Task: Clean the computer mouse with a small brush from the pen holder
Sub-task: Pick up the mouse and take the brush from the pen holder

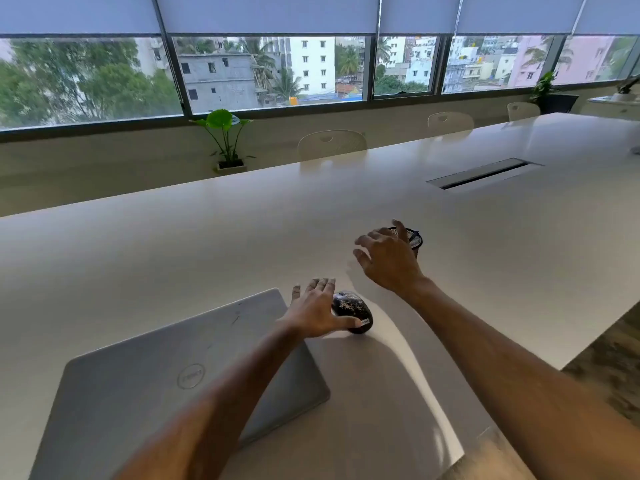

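On white table (173, 244), spread hands beside mouse (351, 308) and pen holder (414, 239).

I see soft daylight from the windows (270, 72). Glare streaks the worktop (242, 230). Frame edges bow and blur.

We see the dark, glossy mouse (353, 310) lying at lower centre; the black mesh pen holder (414, 240) stands upright, centre-right.

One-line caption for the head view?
Left hand on the mouse beside a closed laptop; open right hand reaching toward the pen holder.
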